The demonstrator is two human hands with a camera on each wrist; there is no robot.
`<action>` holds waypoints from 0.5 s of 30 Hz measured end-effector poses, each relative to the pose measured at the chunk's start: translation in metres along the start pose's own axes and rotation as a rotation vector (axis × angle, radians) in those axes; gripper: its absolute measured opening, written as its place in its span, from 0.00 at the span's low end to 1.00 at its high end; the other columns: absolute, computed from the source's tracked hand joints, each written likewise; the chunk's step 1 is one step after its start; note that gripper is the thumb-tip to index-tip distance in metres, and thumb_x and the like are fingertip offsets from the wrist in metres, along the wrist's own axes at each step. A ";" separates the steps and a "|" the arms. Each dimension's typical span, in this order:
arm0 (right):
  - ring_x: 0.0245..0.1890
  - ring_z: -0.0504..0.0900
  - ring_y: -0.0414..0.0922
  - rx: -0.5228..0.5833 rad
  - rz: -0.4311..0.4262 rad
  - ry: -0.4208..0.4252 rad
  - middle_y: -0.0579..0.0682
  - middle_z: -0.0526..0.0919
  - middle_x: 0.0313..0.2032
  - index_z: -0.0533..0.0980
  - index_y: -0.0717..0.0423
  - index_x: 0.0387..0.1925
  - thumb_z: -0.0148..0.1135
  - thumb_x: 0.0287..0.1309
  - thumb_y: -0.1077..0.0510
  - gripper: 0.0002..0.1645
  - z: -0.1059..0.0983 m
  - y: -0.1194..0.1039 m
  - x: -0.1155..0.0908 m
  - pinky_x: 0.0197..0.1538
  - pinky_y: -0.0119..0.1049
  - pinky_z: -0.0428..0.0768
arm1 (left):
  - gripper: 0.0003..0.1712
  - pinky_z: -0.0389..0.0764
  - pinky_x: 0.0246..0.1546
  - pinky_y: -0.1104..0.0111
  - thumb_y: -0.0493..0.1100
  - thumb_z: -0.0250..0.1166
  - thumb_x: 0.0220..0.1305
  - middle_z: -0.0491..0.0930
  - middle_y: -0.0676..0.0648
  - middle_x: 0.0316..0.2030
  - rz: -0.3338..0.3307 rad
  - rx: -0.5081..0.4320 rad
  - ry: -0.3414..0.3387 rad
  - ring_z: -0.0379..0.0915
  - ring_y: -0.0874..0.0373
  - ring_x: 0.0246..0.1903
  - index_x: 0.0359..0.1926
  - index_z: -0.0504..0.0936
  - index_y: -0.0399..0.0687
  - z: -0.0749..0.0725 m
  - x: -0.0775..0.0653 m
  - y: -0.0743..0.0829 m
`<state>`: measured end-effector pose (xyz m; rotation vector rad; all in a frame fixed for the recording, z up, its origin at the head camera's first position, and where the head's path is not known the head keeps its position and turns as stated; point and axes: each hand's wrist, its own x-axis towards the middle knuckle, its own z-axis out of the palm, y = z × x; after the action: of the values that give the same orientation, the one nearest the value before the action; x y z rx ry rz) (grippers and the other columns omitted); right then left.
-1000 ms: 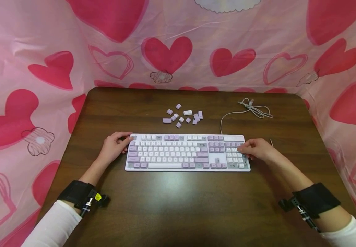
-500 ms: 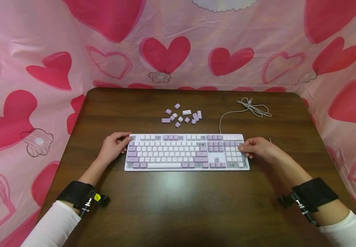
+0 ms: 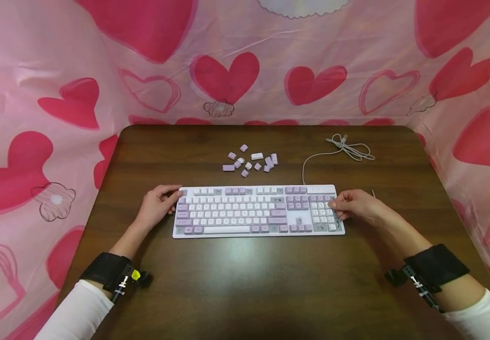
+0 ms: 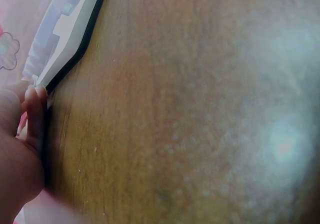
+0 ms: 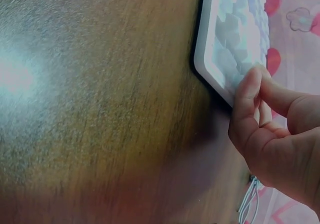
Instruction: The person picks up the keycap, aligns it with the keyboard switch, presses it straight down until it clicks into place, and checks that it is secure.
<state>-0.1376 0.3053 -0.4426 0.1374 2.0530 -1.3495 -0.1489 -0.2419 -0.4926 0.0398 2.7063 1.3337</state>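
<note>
A white and lilac keyboard point(image 3: 228, 230) lies flat on the table, with several greyish spots between its caps. At its upper left corner my left hand point(image 3: 156, 205) grips the edge between thumb and fingers; the left wrist view shows the fingertips point(image 4: 37, 91) at that corner. My right hand point(image 3: 357, 205) holds the right edge near the number keys, thumb and index finger close together. In the right wrist view, the right fingers point(image 5: 245, 99) bend over the side of the keyboard; what lies between the fingertips is hidden. Several loose keycaps point(image 3: 229, 167) lie behind the keyboard.
A pale cable point(image 3: 317, 155) runs from the keyboard's back to a tied coil point(image 3: 349, 148) at the back right. A thin small object point(image 3: 373, 193) lies behind the right hand. Pink heart-patterned cloth point(image 3: 270, 94) surrounds the brown wooden table point(image 3: 236, 283).
My right fingertips have shifted slightly right, towards the keyboard's edge. My left hand stays at its corner, and the loose keycaps lie as before.
</note>
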 end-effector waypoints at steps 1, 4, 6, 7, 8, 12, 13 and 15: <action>0.24 0.77 0.38 -0.002 -0.002 0.001 0.47 0.77 0.26 0.72 0.67 0.35 0.60 0.60 0.60 0.12 0.000 0.000 0.000 0.32 0.31 0.80 | 0.26 0.76 0.19 0.71 0.58 0.62 0.60 0.71 0.44 0.44 -0.001 0.001 0.002 0.73 0.55 0.21 0.57 0.77 0.54 0.000 -0.001 -0.001; 0.24 0.76 0.38 -0.022 -0.018 -0.002 0.47 0.78 0.27 0.71 0.67 0.34 0.60 0.60 0.61 0.10 0.001 -0.001 0.002 0.31 0.31 0.80 | 0.26 0.76 0.20 0.71 0.59 0.61 0.60 0.71 0.44 0.44 -0.003 0.004 0.005 0.73 0.55 0.21 0.57 0.77 0.55 0.001 -0.002 -0.002; 0.24 0.75 0.38 -0.026 -0.015 -0.005 0.47 0.78 0.27 0.71 0.67 0.34 0.60 0.60 0.61 0.10 0.001 -0.002 0.003 0.31 0.31 0.80 | 0.26 0.76 0.20 0.71 0.58 0.61 0.60 0.71 0.44 0.45 -0.006 0.003 0.004 0.73 0.54 0.21 0.57 0.77 0.55 0.000 -0.002 -0.002; 0.24 0.75 0.39 -0.024 -0.010 -0.003 0.47 0.78 0.27 0.71 0.67 0.34 0.60 0.60 0.61 0.10 0.002 -0.003 0.003 0.31 0.31 0.80 | 0.26 0.76 0.20 0.71 0.59 0.61 0.60 0.71 0.45 0.45 -0.010 0.002 0.006 0.73 0.54 0.21 0.57 0.77 0.55 0.001 -0.002 -0.002; 0.24 0.75 0.38 -0.026 -0.015 -0.010 0.47 0.77 0.27 0.71 0.67 0.34 0.60 0.60 0.61 0.10 0.002 -0.003 0.004 0.31 0.31 0.79 | 0.26 0.76 0.20 0.71 0.59 0.61 0.60 0.71 0.45 0.44 -0.008 0.002 0.006 0.73 0.54 0.21 0.57 0.77 0.55 0.000 -0.002 -0.002; 0.24 0.75 0.39 -0.012 -0.016 -0.025 0.47 0.76 0.26 0.71 0.66 0.34 0.60 0.60 0.60 0.10 0.001 -0.001 0.004 0.31 0.31 0.79 | 0.26 0.76 0.19 0.70 0.58 0.62 0.60 0.72 0.44 0.44 0.008 0.002 0.015 0.74 0.54 0.21 0.57 0.78 0.54 0.001 -0.001 -0.002; 0.24 0.75 0.39 -0.007 -0.014 -0.028 0.47 0.76 0.26 0.72 0.66 0.34 0.60 0.60 0.60 0.11 0.000 -0.001 0.004 0.31 0.31 0.79 | 0.26 0.76 0.19 0.70 0.58 0.62 0.60 0.72 0.44 0.44 0.012 0.001 0.017 0.74 0.54 0.21 0.56 0.78 0.54 0.001 -0.001 -0.001; 0.25 0.74 0.39 -0.013 -0.011 -0.034 0.48 0.75 0.25 0.72 0.67 0.36 0.60 0.60 0.58 0.13 -0.002 0.001 0.003 0.32 0.31 0.79 | 0.26 0.76 0.19 0.70 0.59 0.62 0.60 0.72 0.45 0.43 0.013 -0.001 0.017 0.73 0.54 0.21 0.56 0.78 0.55 0.002 0.000 -0.001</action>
<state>-0.1402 0.3069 -0.4450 0.0971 2.0370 -1.3355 -0.1484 -0.2412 -0.4947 0.0459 2.7240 1.3449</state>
